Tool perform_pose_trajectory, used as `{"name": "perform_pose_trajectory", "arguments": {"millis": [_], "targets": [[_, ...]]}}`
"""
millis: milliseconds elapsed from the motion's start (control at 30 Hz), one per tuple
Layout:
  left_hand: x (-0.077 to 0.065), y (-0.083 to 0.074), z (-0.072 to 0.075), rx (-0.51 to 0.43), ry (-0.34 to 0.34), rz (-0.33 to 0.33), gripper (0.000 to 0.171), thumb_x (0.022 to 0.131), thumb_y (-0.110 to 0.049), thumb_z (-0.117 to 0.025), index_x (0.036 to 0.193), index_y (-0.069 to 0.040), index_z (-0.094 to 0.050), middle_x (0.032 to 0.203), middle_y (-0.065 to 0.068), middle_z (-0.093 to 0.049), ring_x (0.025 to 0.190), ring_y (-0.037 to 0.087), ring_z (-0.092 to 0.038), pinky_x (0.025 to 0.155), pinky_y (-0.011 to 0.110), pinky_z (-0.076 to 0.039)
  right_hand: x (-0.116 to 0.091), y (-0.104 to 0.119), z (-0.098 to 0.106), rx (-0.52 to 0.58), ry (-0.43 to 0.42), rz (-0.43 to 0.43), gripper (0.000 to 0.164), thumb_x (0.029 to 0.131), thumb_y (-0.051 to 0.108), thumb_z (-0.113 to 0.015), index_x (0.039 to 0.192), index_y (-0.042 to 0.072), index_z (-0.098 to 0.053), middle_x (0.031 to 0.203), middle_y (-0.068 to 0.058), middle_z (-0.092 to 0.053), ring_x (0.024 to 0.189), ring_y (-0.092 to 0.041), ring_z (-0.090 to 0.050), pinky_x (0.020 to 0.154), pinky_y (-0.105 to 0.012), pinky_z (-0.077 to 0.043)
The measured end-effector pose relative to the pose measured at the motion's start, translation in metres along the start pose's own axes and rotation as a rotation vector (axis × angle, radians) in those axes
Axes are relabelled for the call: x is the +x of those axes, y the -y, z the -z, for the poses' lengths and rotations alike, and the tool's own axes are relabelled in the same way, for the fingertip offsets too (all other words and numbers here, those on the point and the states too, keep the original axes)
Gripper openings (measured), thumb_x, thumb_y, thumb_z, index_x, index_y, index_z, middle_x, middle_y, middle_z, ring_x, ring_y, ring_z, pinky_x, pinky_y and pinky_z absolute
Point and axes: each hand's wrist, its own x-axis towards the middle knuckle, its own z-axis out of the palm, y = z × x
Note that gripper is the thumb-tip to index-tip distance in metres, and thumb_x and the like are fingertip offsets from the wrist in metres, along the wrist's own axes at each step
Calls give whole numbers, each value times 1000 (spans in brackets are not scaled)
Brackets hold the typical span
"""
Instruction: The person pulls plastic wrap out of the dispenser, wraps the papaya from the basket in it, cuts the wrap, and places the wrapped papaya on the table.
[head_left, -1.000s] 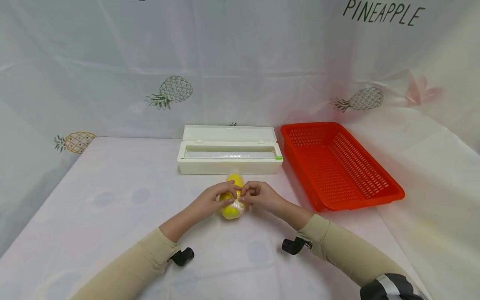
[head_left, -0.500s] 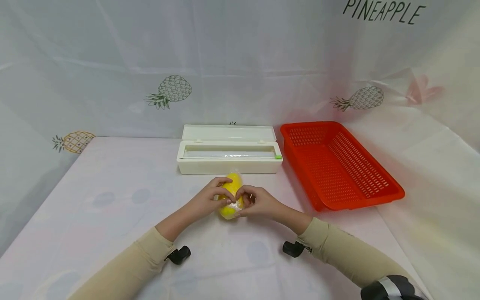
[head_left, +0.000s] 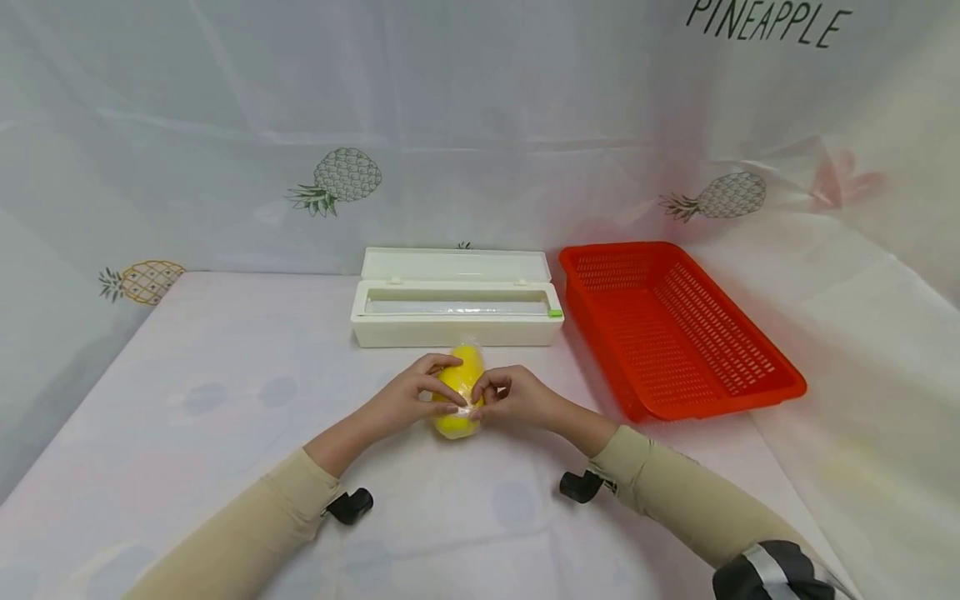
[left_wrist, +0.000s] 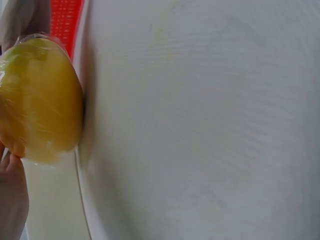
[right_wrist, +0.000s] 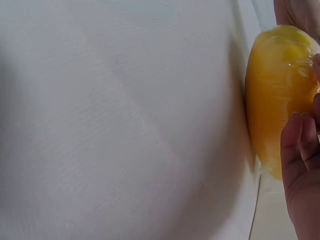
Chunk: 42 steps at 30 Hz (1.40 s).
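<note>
A yellow oval fruit wrapped in clear cling film lies on the table, its long side pointing away from me. In the left wrist view the wrapped fruit looks smooth, green-yellow at one end; its exact kind is unclear. From the left side my left hand has thumb and index finger pinching at the film on top, other fingers over the fruit. Opposite it, my right hand pinches the film with curled fingers. The right wrist view shows right-hand fingers against the wrapped fruit.
Just behind the fruit stands a white cling film dispenser, lid raised, with a film roll inside and a green slider at its right end. A red plastic basket sits at the right. A pineapple-print sheet hangs behind.
Both hands have stayed at the fruit, shifting their fingers over the film. The fruit has moved slightly left, and the left hand has drawn a little left too.
</note>
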Motion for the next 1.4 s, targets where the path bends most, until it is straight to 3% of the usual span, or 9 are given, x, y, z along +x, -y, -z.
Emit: {"name": "perform_pose_trajectory", "arguments": {"millis": [300,500,667,833,933,1033,1133,1267,1400], "targets": [[-2,8,7,-28,84,-26,17,92,-11,-67,105,-16,-77,151,5,-36,143,30,-21,114,55,-21,0,-4,4,29,21,-35,8,82,9,-79,89,7,-77,78,0,-68,68,-14,-56,61,-22,-51],[-5,1,11,187,95,-62,32,94,-7,-62,117,-27,-72,152,-2,-38,135,28,-29,107,57,-28,-8,0,17,-17,90,8,17,86,8,-75,103,5,-76,90,-1,-70,80,-16,-59,72,-27,-52],[-5,-7,14,227,107,-46,56,84,0,-52,136,-20,-59,150,-3,-41,136,25,-33,107,52,-32,-12,14,43,-95,-35,20,20,87,12,-74,107,8,-75,90,2,-68,82,-22,-56,72,-31,-50],[3,-10,12,292,99,-23,46,90,-22,-65,135,-18,-59,139,-1,-47,127,23,-45,107,46,-37,-10,27,62,-84,-128,21,18,89,8,-71,105,3,-74,90,-1,-68,86,-23,-56,78,-34,-48],[8,-13,10,408,91,-71,49,84,-31,-77,129,-19,-63,129,-2,-51,117,22,-50,102,43,-41,-6,26,62,-74,-117,-5,17,89,8,-72,105,3,-74,94,-7,-69,88,-22,-59,81,-34,-51],[10,-14,11,523,75,-123,47,81,-28,-80,126,-21,-66,125,-6,-58,117,20,-48,100,45,-39,-3,14,53,-60,-67,-72,18,88,11,-73,104,4,-73,100,-8,-69,92,-23,-61,83,-33,-54],[9,-16,14,566,66,-130,48,80,-25,-80,126,-23,-66,131,-10,-59,122,21,-43,100,50,-34,-5,7,40,-23,-32,-141,22,86,13,-75,105,3,-70,104,-7,-68,96,-23,-62,85,-34,-55],[6,-16,18,493,31,-46,63,78,-24,-82,136,-19,-57,150,-2,-41,134,27,-34,108,53,-30,-9,3,26,89,-34,-215,35,84,10,-76,114,3,-60,117,-13,-61,104,-27,-62,87,-37,-55],[3,-14,22,338,-24,117,84,78,-27,-83,149,-14,-40,157,10,-26,142,35,-26,110,57,-27,-13,4,13,187,-25,-274,54,81,10,-78,128,5,-50,129,-15,-52,106,-27,-60,83,-37,-56]]}}
